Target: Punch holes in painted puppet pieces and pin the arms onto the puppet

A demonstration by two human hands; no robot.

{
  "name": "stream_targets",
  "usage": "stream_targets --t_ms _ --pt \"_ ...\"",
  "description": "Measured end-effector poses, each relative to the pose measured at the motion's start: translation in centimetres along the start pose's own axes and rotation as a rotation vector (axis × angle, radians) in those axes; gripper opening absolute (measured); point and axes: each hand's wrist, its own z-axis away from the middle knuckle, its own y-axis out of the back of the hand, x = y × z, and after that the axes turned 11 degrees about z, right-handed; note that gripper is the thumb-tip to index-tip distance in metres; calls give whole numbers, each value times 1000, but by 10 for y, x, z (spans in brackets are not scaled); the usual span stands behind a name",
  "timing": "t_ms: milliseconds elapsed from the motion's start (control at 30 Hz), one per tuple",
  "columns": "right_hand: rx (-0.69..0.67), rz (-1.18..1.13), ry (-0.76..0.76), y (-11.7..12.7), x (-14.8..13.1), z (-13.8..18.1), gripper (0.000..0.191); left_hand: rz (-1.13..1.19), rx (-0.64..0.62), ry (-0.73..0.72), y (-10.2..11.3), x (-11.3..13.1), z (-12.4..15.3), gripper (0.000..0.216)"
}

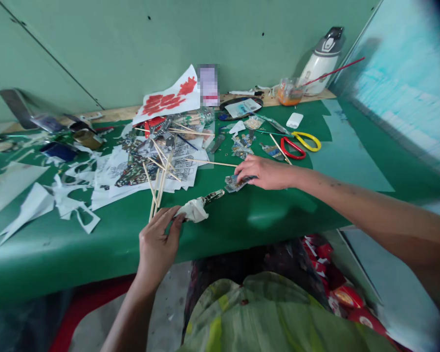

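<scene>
- Left hand (159, 239) sits at the near edge of the green worktop (95, 244), thumb and fingers (172, 214) closed on the end of a white wad (194, 209).
- That wad wraps the handle of one metal tool (214, 196). Its long axis runs up and to the right, away from the left hand and towards the right.
- Right hand (266, 172) is further in, fingers (244, 172) curled down and clamped on one printed scrap (235, 183), which lies flat on the worktop.
- The tool tip and the scrap are near each other but apart; the left hand is the nearer one to the tool.
- Count it up: two pairs of scissors, red (292, 149) and yellow (308, 141), beyond the right hand.
- Bamboo sticks (157, 183) fan out beyond the left hand, at least seven, too crossed to count exactly.
- One heap of paper cut-outs (106, 181) sits to the left, and one flask (324, 58) and one cup (289, 92) stand at the back.
</scene>
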Motion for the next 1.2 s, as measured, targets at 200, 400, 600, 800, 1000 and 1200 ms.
stream_targets --t_ms 200,400,600,800,1000,1200 --pt "-99 37 -75 11 -8 -12 61 31 -11 -1 -6 4 -2 22" --pt "-104 26 -119 10 -14 -11 63 50 -6 -10 -11 -1 0 21" --pt "-54 -78 -128 3 -14 -1 53 76 -42 -7 -15 4 1 21" --pt "-24 -112 -126 0 -11 1 48 78 -55 7 -17 12 2 20" --pt "-12 -34 -64 1 -18 2 39 2 16 -4 7 3 3 18" --pt "-132 231 -14 16 -33 -15 41 8 25 4 10 0 7 17"
